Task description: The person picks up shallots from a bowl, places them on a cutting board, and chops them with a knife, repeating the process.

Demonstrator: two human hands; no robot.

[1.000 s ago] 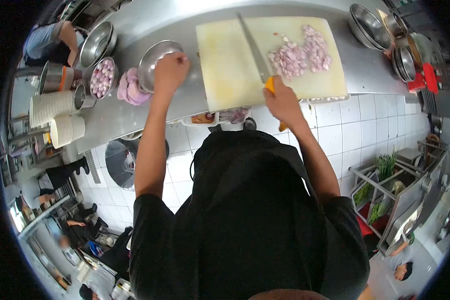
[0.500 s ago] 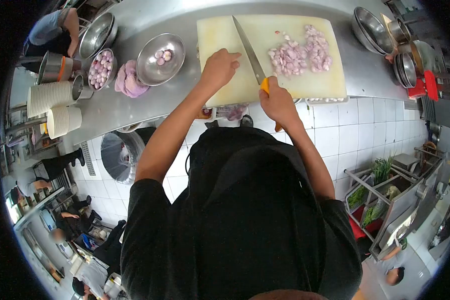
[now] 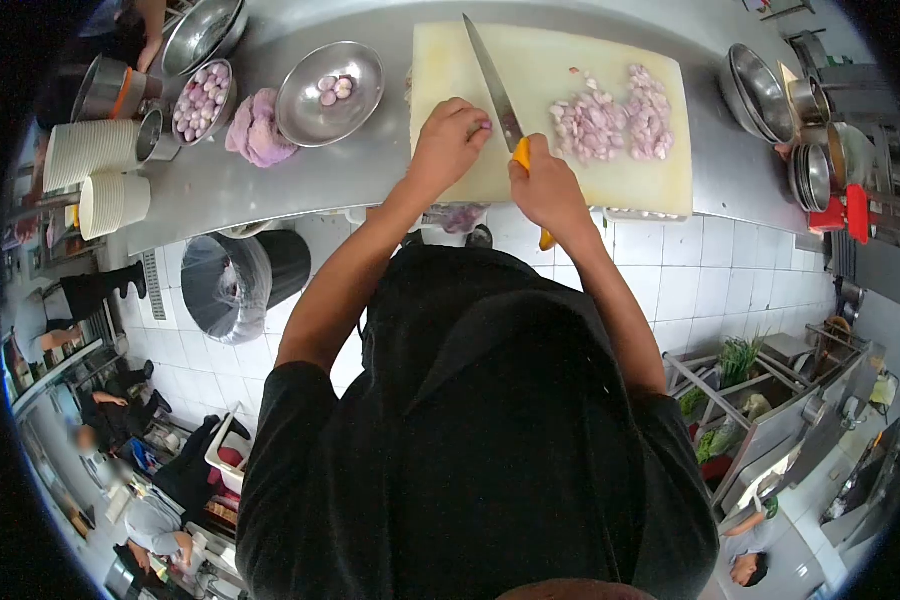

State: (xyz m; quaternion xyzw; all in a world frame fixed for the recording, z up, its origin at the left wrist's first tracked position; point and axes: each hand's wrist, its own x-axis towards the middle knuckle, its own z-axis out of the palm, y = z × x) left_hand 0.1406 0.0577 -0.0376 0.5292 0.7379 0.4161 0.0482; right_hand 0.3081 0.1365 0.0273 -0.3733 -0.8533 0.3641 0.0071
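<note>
Low over board point(image 3: 435, 75), left hand point(image 3: 450, 146) closed on purple bit point(image 3: 486, 125); right hand point(image 3: 550, 188) tight round knife point(image 3: 493, 82).

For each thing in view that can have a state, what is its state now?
Knife: gripped, blade bare
Right hand: closed on knife handle
Left hand: fingertips pinching a small purple piece
Cutting board: lying flat
Chopped onions: heaped, cut small
Middle bowl: uncovered, few whole onions
Onion bowl: uncovered, well filled
Pink cloth: crumpled
Bin: open, lined
White tubs: stacked
</note>
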